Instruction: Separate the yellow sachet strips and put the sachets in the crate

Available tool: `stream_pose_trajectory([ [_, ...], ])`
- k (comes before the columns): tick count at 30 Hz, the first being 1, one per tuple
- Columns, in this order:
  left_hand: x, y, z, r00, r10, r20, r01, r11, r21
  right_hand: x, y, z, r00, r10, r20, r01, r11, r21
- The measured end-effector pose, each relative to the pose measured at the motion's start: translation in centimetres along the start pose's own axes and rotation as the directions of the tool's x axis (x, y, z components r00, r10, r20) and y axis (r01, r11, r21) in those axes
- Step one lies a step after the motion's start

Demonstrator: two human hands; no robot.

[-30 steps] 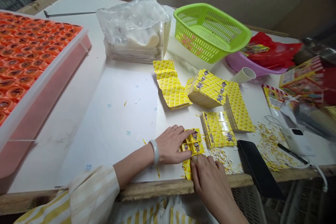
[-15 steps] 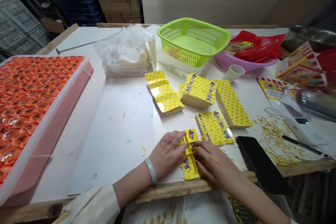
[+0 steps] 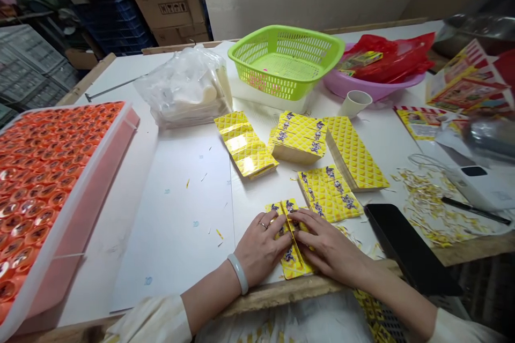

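Lying at the near edge of the white-topped table (image 3: 253, 198), a glossy yellow printed card sheet (image 3: 290, 269) is framed by the left hand (image 3: 263, 249) and the right hand (image 3: 332, 246). Its face is covered in a pale-lined lattice, broken by small dark purplish figures, and its middle is split lengthwise by a thin raised ridge (image 3: 296, 249); a rounded near corner is shown, and the far end is seen beyond the fingers. On one side the card is pressed by the left hand, fingers half curled, a pale smooth bangle (image 3: 238, 273) worn at the wrist. On the other it is met by the right hand, fingers bent, tips set against the ridge. Whether any edge is pinched under those fingers cannot be told. Just beyond, a low stack of matching yellow cards (image 3: 330, 193) is placed, and to the right a flat black phone (image 3: 410, 249) is laid partly over the brown wooden table edge (image 3: 277, 293).
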State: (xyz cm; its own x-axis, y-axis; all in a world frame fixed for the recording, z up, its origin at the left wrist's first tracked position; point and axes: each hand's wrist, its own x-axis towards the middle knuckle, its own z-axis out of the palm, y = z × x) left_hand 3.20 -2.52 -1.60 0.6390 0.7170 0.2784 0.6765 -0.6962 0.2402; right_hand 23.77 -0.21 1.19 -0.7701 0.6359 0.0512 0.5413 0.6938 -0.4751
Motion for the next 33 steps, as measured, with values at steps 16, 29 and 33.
stream_pose_trajectory([
  [16, -0.1, 0.1, -0.2, 0.999, -0.037, 0.011, 0.038, 0.994, -0.101, -0.6, 1.9, -0.7, 0.994, 0.083, 0.074, -0.107, 0.899, 0.424],
  [29, 0.5, 0.5, -0.7, 0.997, 0.007, 0.081, -0.006, 1.0, -0.005, -0.5, 0.0, 1.6, 0.971, 0.094, -0.221, -0.022, 0.951, 0.308],
  [33, 0.5, 0.3, -0.9, 0.997, -0.008, 0.074, 0.014, 0.997, -0.075, -0.9, -0.5, 0.0, 0.992, 0.098, -0.075, -0.075, 0.96, 0.271],
])
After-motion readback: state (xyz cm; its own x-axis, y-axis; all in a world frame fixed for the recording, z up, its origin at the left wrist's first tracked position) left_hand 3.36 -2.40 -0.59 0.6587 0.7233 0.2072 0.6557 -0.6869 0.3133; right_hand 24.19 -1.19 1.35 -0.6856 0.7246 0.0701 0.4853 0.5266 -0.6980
